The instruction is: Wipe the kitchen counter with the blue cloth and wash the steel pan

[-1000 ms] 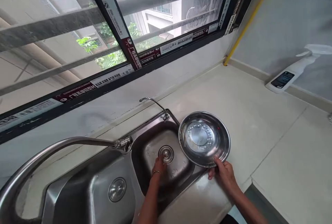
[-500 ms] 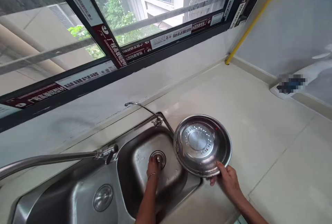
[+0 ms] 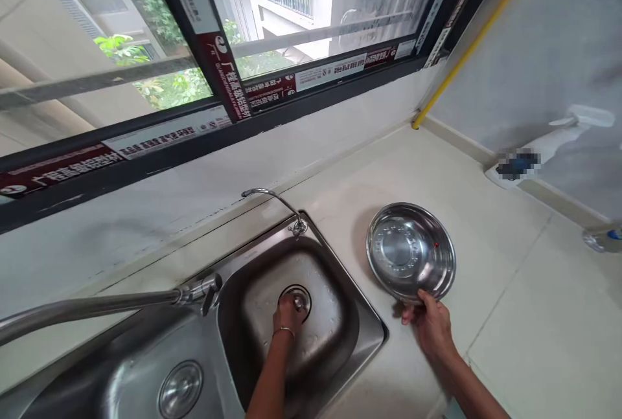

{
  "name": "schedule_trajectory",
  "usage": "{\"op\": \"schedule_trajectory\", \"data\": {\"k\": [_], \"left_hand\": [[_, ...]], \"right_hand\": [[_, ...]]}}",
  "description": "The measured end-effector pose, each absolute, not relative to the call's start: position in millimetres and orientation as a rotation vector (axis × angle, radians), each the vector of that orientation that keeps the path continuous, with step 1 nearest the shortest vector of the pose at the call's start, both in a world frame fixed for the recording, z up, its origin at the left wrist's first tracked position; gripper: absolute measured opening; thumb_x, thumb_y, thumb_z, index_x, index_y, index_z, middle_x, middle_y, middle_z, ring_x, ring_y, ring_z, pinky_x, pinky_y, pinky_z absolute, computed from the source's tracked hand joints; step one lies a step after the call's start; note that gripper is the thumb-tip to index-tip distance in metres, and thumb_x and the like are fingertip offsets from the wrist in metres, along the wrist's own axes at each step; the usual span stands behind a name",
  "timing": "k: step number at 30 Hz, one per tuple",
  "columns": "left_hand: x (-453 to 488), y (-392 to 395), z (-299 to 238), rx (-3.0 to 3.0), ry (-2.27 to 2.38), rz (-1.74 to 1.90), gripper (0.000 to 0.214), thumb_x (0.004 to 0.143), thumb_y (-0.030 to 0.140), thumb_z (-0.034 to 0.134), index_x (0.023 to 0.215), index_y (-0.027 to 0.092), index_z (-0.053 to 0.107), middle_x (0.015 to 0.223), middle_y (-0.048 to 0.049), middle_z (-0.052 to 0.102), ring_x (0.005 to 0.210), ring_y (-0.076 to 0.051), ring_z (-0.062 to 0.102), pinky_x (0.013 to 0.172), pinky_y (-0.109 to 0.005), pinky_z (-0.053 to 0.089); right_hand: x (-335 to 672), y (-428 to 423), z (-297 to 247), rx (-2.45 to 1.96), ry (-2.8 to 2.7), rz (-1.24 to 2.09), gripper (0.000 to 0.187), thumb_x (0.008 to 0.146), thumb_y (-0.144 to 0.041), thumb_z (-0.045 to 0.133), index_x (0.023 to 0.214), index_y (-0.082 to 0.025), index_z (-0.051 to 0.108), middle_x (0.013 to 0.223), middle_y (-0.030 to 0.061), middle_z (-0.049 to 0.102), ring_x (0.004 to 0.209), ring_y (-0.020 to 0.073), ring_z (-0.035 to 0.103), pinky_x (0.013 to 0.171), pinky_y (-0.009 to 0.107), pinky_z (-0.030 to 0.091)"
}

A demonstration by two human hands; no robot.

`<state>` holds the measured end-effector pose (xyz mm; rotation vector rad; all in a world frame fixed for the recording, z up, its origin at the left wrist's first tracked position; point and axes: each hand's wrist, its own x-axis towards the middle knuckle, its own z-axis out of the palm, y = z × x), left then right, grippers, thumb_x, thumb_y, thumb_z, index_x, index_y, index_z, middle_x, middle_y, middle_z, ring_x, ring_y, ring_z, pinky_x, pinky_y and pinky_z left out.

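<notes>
My right hand (image 3: 430, 322) grips the near rim of a round steel bowl (image 3: 411, 252), which sits over the pale countertop (image 3: 510, 315) just right of the sink. My left hand (image 3: 286, 312) reaches down into the small right basin (image 3: 335, 322) of the steel sink. Its fingers are closed over the round drain strainer (image 3: 297, 294) at the basin's bottom. A thin bangle circles that wrist.
A long steel tap spout (image 3: 97, 305) crosses from the left above the larger left basin, which has its own drain (image 3: 179, 388). A thin curved faucet (image 3: 276, 202) stands behind the small basin. A white spray bottle (image 3: 549, 147) lies by the right wall. A window runs along the back.
My right hand has carried the steel bowl rightward, from over the sink's edge onto the countertop. My left hand has stayed on the drain strainer.
</notes>
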<state>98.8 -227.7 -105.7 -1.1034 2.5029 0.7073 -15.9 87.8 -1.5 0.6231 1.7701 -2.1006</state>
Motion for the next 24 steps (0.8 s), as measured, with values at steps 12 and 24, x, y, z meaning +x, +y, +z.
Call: {"op": "schedule_trajectory", "data": {"k": [12,24], "left_hand": [[44,-292,41,-1.340,3.059,0.721,0.035,0.085,0.033,0.058,0.114,0.015,0.062,0.117,-0.0130,0.065,0.102,-0.026,0.065,0.085,-0.037,0.054],[-34,-364,80,-1.341,3.003,0.564,0.045,0.090,0.036,0.054,0.130,0.015,0.056,0.135,-0.0210,0.055,0.111,-0.036,0.063,0.090,-0.052,0.053]], "right_hand": [[-18,79,-13,0.708,1.739,-2.157,0.044,0.070,-0.057,0.075,0.069,-0.016,0.059,0.050,0.0056,0.064,0.042,0.0191,0.058,0.045,0.032,0.051],[-21,78,-5,0.669,1.763,-2.128,0.046,0.069,-0.059,0.073,0.070,-0.016,0.057,0.048,0.0077,0.065,0.042,0.0201,0.060,0.045,0.030,0.051]]}}
